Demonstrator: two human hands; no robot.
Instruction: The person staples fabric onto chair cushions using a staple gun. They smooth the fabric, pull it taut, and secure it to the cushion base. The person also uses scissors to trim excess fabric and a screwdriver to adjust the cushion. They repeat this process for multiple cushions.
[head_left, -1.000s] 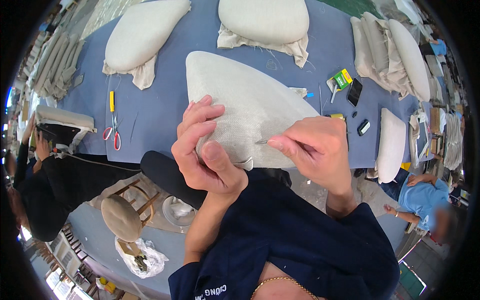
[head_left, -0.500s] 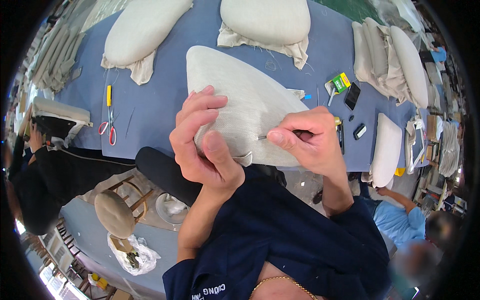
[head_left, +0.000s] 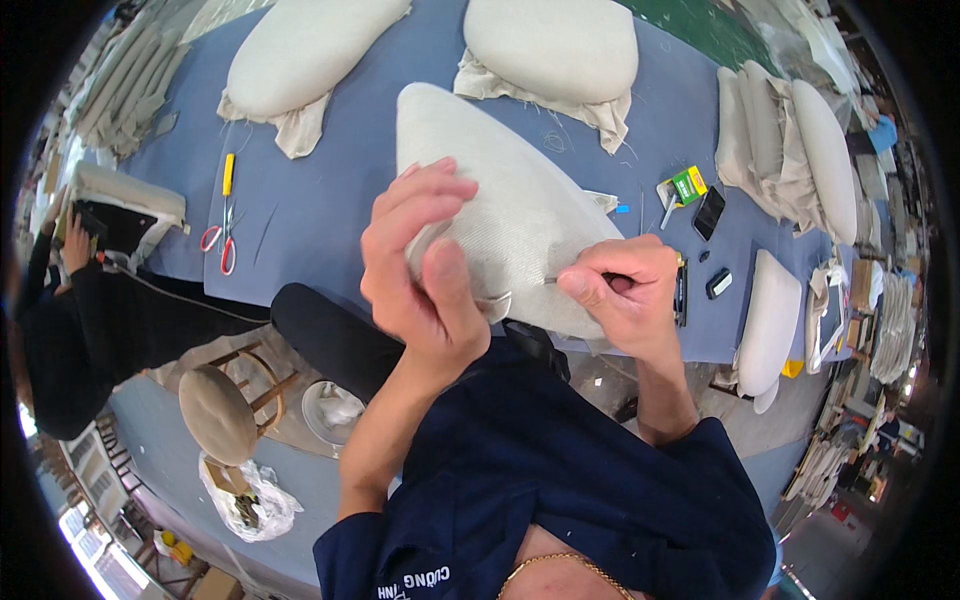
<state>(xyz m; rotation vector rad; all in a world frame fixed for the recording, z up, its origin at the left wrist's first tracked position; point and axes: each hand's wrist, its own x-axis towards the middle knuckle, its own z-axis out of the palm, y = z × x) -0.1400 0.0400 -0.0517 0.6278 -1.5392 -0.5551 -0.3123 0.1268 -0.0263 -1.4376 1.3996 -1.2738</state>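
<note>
A beige fabric-covered cushion with a pointed far end is held up in front of me, over the table's near edge. My left hand grips its left side, fingers curled over the edge and thumb bent toward the near corner. Beside that thumb a small flap of fabric sticks out. On the right, my right hand pinches a thin pointed tool, whose metal tip touches the cushion's fabric. Most of its dark handle is hidden in my fingers, so its exact kind is unclear.
The blue-grey table bears red-handled scissors, a yellow-handled tool, a phone and a green-yellow box. More cushions lie at the back. Left, another person's hand touches a padded piece. A stool stands below.
The view has shifted a little, and a person in light blue at the lower right has left it. The tool's tip stays at the cushion; both hands keep their hold.
</note>
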